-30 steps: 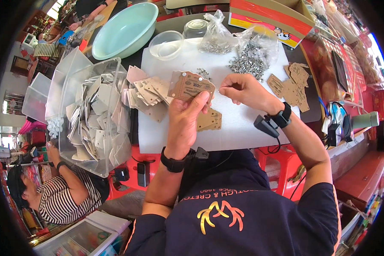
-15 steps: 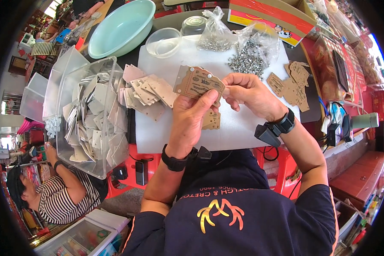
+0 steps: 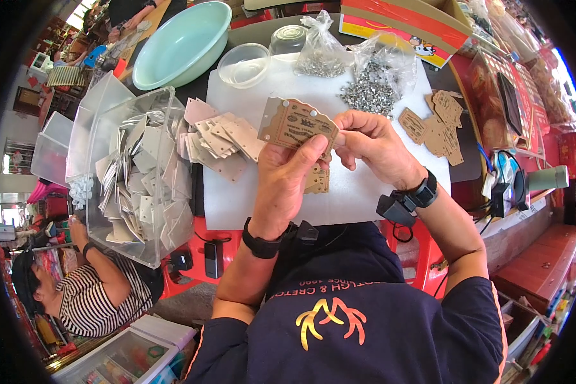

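My left hand grips a brown printed card with a wavy edge, laid against a pale grey board. Its thumb presses on the card's face. Small shiny spots show along the card's far edge. At the card's right edge my right hand has thumb and forefinger pinched together; whatever lies between the fingertips is hidden. Below the hands, another brown card rests on the white foam sheet. A heap of small silvery metal pieces lies beyond my right hand.
Grey boards lie piled on the left, beside a clear bin full of them. Loose brown cards are at the right. Behind stand plastic bags, a clear bowl, a light-blue basin and a cardboard box. Another person sits at left.
My right wrist has dropped slightly toward me while its fingertips stay at the card's right edge. My left hand keeps the card and board in nearly the same place.
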A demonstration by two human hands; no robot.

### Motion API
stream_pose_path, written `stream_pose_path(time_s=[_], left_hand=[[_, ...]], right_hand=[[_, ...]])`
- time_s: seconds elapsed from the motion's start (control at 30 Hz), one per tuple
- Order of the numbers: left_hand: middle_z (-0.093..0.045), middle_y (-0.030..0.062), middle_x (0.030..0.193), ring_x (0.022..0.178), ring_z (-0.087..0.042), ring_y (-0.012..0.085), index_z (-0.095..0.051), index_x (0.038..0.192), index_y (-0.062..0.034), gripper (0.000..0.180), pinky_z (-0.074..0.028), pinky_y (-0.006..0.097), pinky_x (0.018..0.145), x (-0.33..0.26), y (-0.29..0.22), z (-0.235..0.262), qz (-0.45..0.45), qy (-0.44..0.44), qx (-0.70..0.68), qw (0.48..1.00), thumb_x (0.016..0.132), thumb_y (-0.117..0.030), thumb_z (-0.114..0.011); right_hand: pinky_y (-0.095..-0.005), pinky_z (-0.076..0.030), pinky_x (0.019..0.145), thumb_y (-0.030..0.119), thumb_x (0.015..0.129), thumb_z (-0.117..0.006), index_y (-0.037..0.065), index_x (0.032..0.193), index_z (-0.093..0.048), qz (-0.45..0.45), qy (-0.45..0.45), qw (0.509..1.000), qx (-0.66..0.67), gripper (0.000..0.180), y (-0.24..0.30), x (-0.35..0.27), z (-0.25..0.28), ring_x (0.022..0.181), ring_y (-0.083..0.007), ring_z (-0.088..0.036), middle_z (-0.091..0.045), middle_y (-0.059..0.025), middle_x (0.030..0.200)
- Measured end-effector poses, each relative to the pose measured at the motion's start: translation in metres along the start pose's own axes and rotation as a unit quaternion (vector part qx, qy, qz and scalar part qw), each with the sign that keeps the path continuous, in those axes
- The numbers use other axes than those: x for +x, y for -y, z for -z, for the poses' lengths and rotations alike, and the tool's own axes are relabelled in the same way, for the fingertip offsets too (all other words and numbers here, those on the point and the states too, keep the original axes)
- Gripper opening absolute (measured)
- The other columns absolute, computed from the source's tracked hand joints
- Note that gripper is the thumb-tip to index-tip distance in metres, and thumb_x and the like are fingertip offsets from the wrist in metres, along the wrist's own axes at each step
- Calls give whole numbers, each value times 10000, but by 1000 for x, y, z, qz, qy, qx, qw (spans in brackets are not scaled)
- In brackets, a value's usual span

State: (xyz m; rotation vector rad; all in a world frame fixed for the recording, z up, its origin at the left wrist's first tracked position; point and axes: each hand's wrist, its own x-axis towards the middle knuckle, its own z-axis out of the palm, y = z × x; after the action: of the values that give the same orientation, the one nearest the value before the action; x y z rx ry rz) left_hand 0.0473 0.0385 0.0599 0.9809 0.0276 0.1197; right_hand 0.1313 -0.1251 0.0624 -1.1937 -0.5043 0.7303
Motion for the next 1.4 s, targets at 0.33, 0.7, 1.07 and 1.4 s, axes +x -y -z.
stream_pose_path(time_s=[0.33,0.7,1.07,1.4], left_hand=[[-659,25,952,765,-585,99,-609,1106,-52,177,-474,260,658,-1,0,-5,-2,9,3,1000,932,-84,-629],[-670,35,931,758,-585,110,-646,1052,-33,141,-464,265,672,1,4,-5,15,15,-38,999,932,-104,-625],[-668,36,961,827,-595,123,-624,1083,-60,160,-467,300,763,4,8,-3,57,29,-140,988,938,-127,-612],[-667,23,988,841,-594,115,-620,1096,-76,161,-477,308,781,5,8,-11,9,15,-63,998,941,-117,-604]], right_hand=[[-208,-440,544,155,950,-606,37,990,-639,-78,2,971,224,129,1,-8,-3,612,-39,-529,-610,13,791],[-204,-439,531,158,940,-627,39,977,-647,-40,-68,987,141,127,-1,-13,-11,606,-37,-530,-601,16,760],[-208,-447,538,150,943,-622,25,973,-644,5,-84,987,134,131,2,-14,-19,595,-46,-531,-661,-36,801],[-204,-449,540,113,949,-599,-4,985,-621,48,-137,987,77,124,-4,-14,-21,605,-46,-539,-663,-40,803]])
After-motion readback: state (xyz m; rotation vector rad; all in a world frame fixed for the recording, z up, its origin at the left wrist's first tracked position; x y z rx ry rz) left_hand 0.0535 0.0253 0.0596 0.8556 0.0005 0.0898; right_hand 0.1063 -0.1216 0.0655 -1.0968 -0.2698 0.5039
